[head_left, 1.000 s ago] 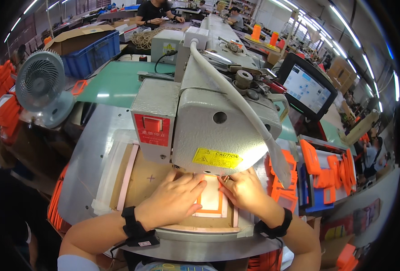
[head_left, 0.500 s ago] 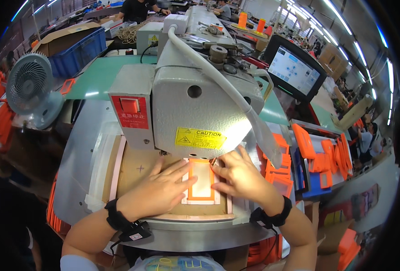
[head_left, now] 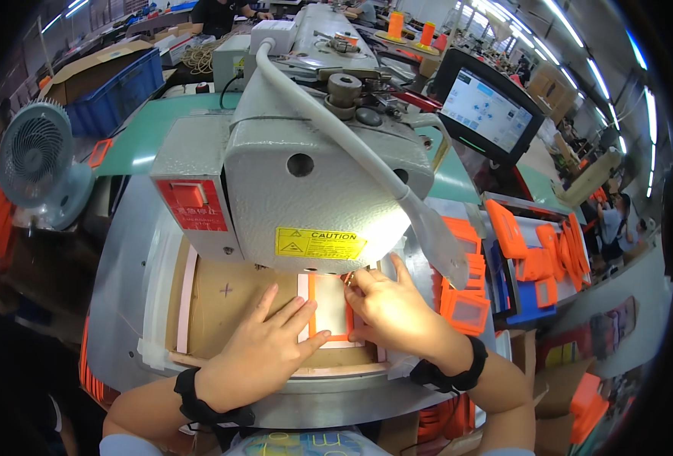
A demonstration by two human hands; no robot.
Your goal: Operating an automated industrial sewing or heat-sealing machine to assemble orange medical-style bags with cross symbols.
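Observation:
An orange-edged rectangular piece with a pale centre (head_left: pixel 330 305) lies on the tan board (head_left: pixel 226 315) beneath the grey sewing machine head (head_left: pixel 325 186). My left hand (head_left: pixel 264 351) rests open at the piece's left side, fingers spread, with the thumb across its lower part. At the right edge my right hand (head_left: pixel 397 310) is closed in a pinch near the machine's underside. A small metallic tip shows at its fingers, too little to name. The right hand covers part of the piece's right border, and the machine head hides the far end.
Orange-framed pieces (head_left: pixel 466 308) are stacked to the right, beside a tray of orange parts (head_left: pixel 530 266). A screen (head_left: pixel 487 110) stands at the far right. At left are a fan (head_left: pixel 36 152) and a blue crate (head_left: pixel 127 91). A grey cable (head_left: pixel 344 125) hangs across the machine head.
The view has shifted slightly. My left fingers have drawn back a little toward the piece's left border, and my right hand has curled more closely over its upper right edge.

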